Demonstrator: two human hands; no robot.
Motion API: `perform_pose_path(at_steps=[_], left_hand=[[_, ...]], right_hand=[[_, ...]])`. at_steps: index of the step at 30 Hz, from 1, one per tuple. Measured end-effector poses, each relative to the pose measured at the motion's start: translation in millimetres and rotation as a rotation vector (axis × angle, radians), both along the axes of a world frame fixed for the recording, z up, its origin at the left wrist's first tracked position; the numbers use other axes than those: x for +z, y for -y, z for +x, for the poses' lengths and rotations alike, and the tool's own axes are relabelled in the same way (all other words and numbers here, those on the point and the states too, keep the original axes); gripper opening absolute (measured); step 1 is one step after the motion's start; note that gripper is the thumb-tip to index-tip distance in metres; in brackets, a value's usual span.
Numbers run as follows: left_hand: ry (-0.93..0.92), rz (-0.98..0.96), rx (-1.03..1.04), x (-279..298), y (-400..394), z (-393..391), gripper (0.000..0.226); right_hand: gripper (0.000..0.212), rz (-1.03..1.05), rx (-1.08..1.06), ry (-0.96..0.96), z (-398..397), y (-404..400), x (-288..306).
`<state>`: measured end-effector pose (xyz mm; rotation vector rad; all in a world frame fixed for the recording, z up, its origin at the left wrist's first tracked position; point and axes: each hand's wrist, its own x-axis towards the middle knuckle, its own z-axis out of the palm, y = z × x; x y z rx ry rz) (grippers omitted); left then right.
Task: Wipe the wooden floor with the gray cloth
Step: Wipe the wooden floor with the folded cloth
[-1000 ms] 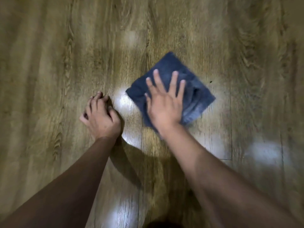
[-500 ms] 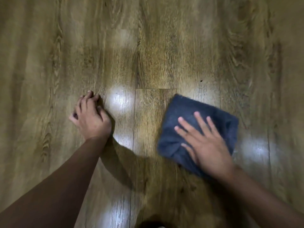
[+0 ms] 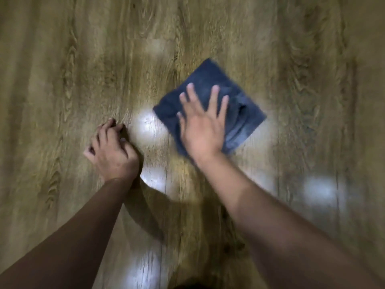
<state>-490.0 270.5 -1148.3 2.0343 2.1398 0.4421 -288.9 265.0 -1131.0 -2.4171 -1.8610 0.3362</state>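
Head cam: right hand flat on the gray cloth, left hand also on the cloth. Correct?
Not quite. The head view shows the right hand flat on the gray cloth, but the left hand is off the cloth: it rests with curled fingers on the bare wooden floor, apart from the cloth.

right hand on cloth — left hand beside, on floor
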Motion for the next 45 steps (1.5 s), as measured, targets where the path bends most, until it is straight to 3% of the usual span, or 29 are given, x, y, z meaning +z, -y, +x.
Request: perform_pose_path(at_steps=[5,8,11,14,17,21,24,27,30,37,41,45], left_hand=[[-0.008,-0.016,0.024,4.6,3.2,2.3,0.047],[-0.100,-0.075,0.114,16.3,-8.7,16.8,0.039],[-0.002,-0.104,0.118,26.8,-41.7,55.4,0.029],[0.039,-0.029,-0.147,20.0,-66.4,99.6,0.033],[0.106,0.003,-0.047,11.1,-90.1,123.5,0.036],[-0.064,0.001,-0.004,-2.7,-99.7,129.0,0.032],[-0.104,0.016,0.008,-4.0,-99.6,132.0,0.029],[-0.115,0.040,0.008,-5.1,-101.3,130.6,0.027],[-0.114,0.034,0.009,-6.0,-102.1,131.0,0.027],[-0.039,0.013,0.008,-5.2,-102.5,128.6,0.033],[-0.024,-0.022,0.009,-1.3,-103.3,131.7,0.039],[-0.044,-0.038,-0.007,-1.9,-103.7,130.7,0.035]], right_hand=[[0.048,-0.001,0.274,-0.050,-22.6,105.0,-4.9],[0.044,0.007,0.345,-0.021,11.6,164.1,-8.1],[0.045,-0.020,0.317,0.004,63.8,189.3,-5.9],[0.049,-0.059,0.179,-0.005,115.1,186.4,0.2],[0.051,-0.039,-0.068,-0.024,157.3,160.4,3.0],[0.048,0.055,-0.379,-0.057,172.9,93.2,2.4],[0.046,0.082,-0.500,-0.067,160.1,32.7,-0.9],[0.048,0.084,-0.475,-0.059,136.0,-24.1,-4.9],[0.048,0.091,-0.294,-0.009,98.8,-49.0,-4.2],[0.046,0.006,0.101,0.016,54.7,69.0,-4.7],[0.045,-0.041,0.082,-0.007,99.7,103.9,-1.2],[0.043,-0.003,-0.103,-0.069,140.3,77.7,4.0]])
